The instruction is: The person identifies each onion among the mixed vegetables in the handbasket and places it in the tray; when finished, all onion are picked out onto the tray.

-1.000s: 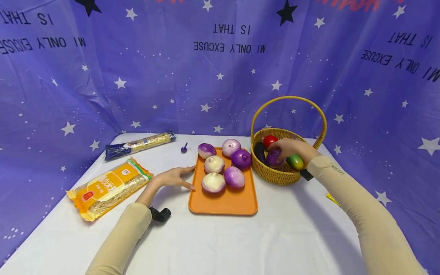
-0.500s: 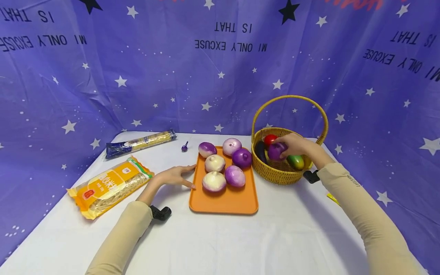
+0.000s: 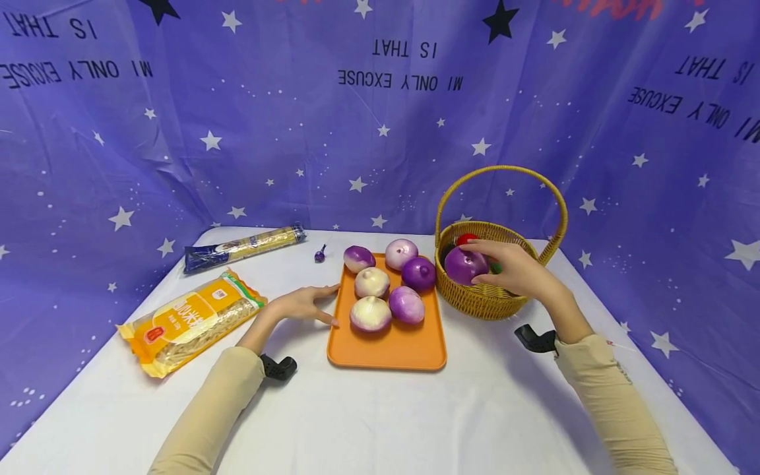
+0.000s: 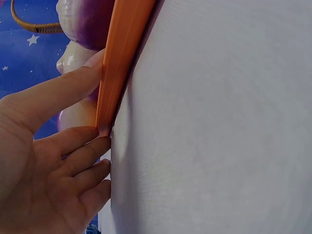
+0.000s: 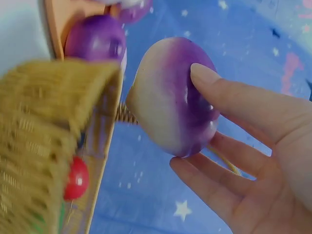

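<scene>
My right hand [image 3: 513, 267] pinches a purple-and-white onion [image 5: 170, 97] between thumb and fingertips. In the head view this onion is just over the opening of the wicker basket [image 3: 481, 305]; in the right wrist view it is beside the basket's rim. A round red vegetable [image 5: 77, 178] lies inside the basket, partly hidden. My left hand [image 3: 301, 306] rests against the left edge of the orange tray [image 3: 386, 353], thumb and fingers apart. In the left wrist view its thumb touches the rim. Several onions sit on the tray, among them a deep purple one [image 3: 418, 273].
Left of the tray lie a yellow noodle packet [image 3: 192, 323] and a long blue-and-clear pasta packet [image 3: 243, 249]. A small purple wrapped lollipop [image 3: 320, 254] lies behind my left hand. The basket's tall handle [image 3: 501, 169] arches above its opening. A purple starred cloth [image 3: 356, 132] hangs behind.
My right hand has lifted the onion up from inside the basket and brought it toward the basket's left front side. The left hand stays at the tray's edge.
</scene>
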The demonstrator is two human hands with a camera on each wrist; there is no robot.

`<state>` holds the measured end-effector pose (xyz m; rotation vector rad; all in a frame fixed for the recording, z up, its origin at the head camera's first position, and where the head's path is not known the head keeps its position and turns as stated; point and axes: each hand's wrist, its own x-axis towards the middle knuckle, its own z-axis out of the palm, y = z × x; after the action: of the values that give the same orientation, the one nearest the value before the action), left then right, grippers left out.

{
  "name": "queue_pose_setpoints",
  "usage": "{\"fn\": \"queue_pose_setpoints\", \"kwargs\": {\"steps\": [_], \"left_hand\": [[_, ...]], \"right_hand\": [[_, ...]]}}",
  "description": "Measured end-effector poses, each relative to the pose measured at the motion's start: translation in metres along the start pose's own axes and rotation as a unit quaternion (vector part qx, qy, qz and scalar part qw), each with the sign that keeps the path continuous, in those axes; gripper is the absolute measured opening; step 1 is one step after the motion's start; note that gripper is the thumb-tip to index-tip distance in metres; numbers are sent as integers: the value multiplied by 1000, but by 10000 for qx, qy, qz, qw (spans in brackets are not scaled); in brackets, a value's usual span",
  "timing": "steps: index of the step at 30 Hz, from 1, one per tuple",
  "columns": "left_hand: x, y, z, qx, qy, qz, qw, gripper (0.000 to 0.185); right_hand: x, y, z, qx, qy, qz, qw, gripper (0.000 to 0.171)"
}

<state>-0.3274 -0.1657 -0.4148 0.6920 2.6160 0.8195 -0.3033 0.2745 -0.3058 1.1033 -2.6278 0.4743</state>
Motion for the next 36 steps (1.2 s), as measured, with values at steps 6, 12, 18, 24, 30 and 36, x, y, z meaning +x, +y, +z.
{"fn": "queue_pose_setpoints", "kwargs": {"steps": [6, 12, 18, 24, 30, 36], "left_hand": [[0, 0, 1, 14, -35, 9, 10000, 94], [0, 0, 0, 42, 4, 39, 10000, 95], [-1, 1, 0, -13, -2, 62, 10000, 95], [2, 2, 0, 20, 10, 117, 9999, 96], [3, 1, 0, 7, 10, 72, 10000, 96], [3, -1, 2, 38, -13, 51, 10000, 97]], "right_hand": [[-4, -24, 21, 278, -102, -190, 9994, 65], [-5, -48, 42, 719, -407, -509, 9953, 63], [-4, -65, 59, 821, -738, -753, 9910, 60], [-1, -70, 79, 890, -1054, -898, 9864, 60], [1, -72, 92, 778, -1243, -916, 9849, 60], [0, -71, 92, 795, -1294, -909, 9842, 62]]}}
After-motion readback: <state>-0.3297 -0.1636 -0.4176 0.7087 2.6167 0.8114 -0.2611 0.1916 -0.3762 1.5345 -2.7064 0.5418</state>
